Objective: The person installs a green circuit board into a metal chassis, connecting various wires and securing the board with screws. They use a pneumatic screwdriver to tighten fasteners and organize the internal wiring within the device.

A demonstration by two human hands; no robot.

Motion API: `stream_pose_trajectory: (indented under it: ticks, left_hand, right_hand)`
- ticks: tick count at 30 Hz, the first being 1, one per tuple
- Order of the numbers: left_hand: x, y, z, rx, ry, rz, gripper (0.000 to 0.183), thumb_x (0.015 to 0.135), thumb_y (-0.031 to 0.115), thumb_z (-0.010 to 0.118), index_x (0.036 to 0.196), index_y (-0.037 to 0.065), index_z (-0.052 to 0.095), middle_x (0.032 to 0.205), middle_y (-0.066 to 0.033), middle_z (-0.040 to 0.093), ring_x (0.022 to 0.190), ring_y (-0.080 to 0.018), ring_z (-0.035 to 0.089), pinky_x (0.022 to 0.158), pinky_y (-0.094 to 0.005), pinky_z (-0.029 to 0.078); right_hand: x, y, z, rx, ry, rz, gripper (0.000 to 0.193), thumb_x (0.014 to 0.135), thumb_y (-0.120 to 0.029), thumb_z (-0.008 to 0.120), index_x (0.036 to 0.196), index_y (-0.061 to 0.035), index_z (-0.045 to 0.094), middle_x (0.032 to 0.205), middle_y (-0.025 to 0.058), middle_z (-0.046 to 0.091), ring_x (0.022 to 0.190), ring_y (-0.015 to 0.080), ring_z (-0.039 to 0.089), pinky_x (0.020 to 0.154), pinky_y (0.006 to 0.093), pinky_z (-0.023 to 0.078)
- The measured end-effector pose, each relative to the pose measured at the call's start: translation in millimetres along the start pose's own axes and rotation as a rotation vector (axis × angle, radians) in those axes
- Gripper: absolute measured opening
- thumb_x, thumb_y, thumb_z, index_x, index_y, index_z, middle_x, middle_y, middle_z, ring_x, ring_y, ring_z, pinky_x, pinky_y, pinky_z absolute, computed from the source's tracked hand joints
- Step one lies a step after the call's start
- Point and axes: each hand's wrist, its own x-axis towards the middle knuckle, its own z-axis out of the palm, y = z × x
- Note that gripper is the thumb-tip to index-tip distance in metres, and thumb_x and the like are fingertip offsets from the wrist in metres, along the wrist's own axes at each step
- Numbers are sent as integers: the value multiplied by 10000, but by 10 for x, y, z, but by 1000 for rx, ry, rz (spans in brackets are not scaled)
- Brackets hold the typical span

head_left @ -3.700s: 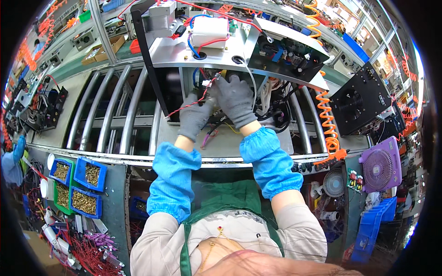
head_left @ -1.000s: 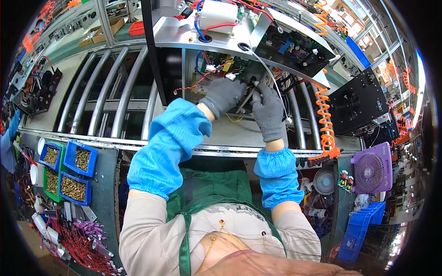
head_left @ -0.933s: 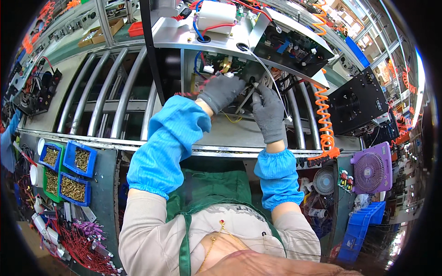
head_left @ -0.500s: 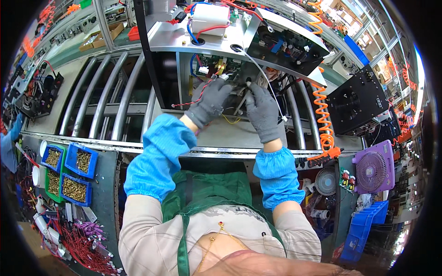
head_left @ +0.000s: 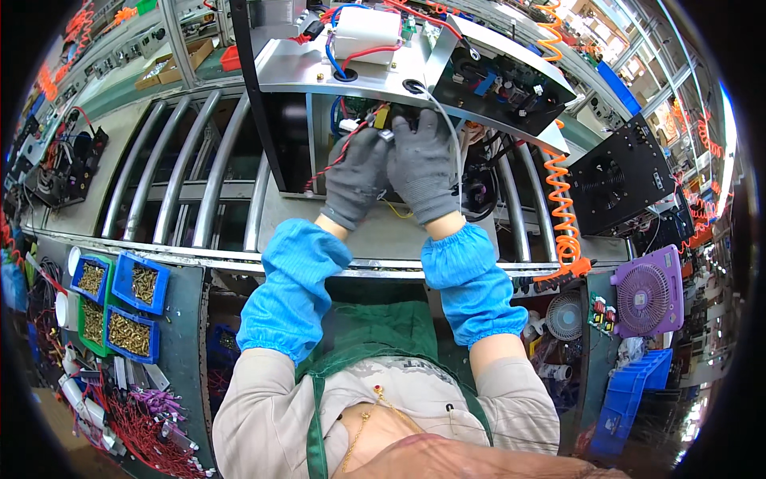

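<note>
A roller conveyor (head_left: 227,156) spans the work area behind a front metal rail (head_left: 383,267); a flat grey plate (head_left: 371,239) on it lies beneath the open metal chassis (head_left: 351,73), and a black fan-panelled unit (head_left: 618,172) stands at the right. The left green bench (head_left: 182,335) supports blue bins (head_left: 132,331) and a green bin (head_left: 94,350) of brass-coloured hardware, with red wires (head_left: 155,431) in front. The right bench (head_left: 600,359) carries a purple fan (head_left: 642,295), a small circuit board (head_left: 602,313) and a blue tray (head_left: 630,395).

The chassis (head_left: 291,76) stands ahead, bins (head_left: 160,287) left, a fan (head_left: 645,297) right
</note>
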Motion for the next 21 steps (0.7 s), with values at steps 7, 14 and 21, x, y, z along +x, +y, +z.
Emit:
stream_pose_trajectory:
  ticks: [7, 14, 21]
  left_hand:
    - [111, 96, 103, -35, -31, -22, 430, 720, 238, 711, 1139, 182, 630, 1092, -87, 609, 1106, -295, 531, 1020, -498, 311]
    - [164, 92, 144, 39, -51, -166, 472, 717, 261, 715, 1160, 146, 598, 1144, -124, 589, 1124, -326, 518, 986, -460, 375]
    - [175, 65, -245, -88, -8, -88, 406, 727, 92, 630, 1130, 140, 623, 1047, -99, 617, 994, -317, 555, 861, -431, 452]
  right_hand:
    - [-110, 170, 211, 43, 19, 185, 516, 741, -144, 628, 1245, -68, 546, 1236, 231, 464, 1083, 402, 511, 887, 455, 459]
    - [-30, 195, 237, 250, 64, -32, 591, 731, -124, 607, 1299, -27, 476, 1153, 279, 501, 1007, 432, 550, 852, 469, 484]
    - [-319, 549, -5, 419, 83, 256, 230, 843, -115, 584, 1057, -39, 620, 928, 192, 654, 832, 344, 636, 721, 422, 501]
